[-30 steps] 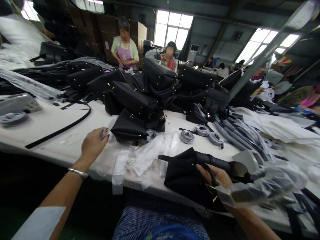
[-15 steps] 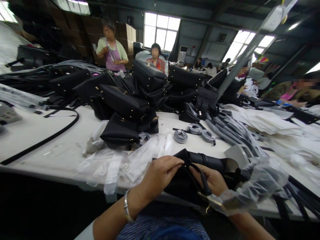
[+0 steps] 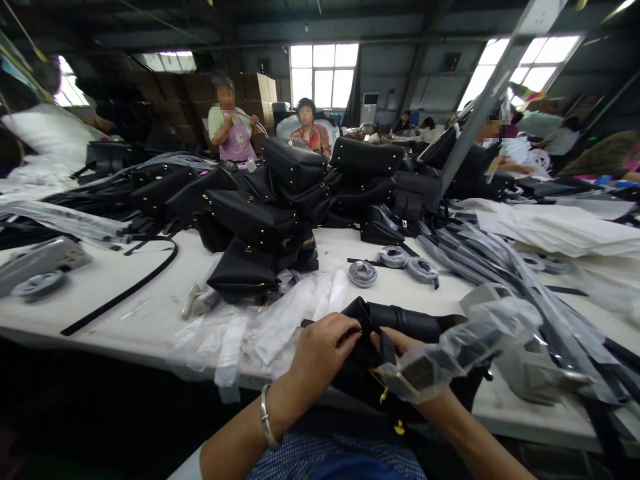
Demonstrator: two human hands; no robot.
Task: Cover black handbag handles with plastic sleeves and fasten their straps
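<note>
A black bag with gold hardware lies at the table's front edge, close to my body. My left hand, with a silver bangle at the wrist, pinches the bag's upper edge near a small gold stud. On the other side my right hand is closed on the bag by its strap, partly hidden by the strap and clear plastic. That crumpled clear plastic wrap hangs over my right wrist, around part of the strap. Gold-coloured metal pieces dangle below it.
Black bags are piled mid-table. Coiled wrapped straps lie beyond my hands, with plastic bags at the left. A slanted metal post rises at the right. White sheets lie at the right, and people are across the table.
The view has turned and shifted slightly. The right hand and the plastic wrap have moved a little to the left, and the gold pieces now hang lower. Both hands remain on the bag.
</note>
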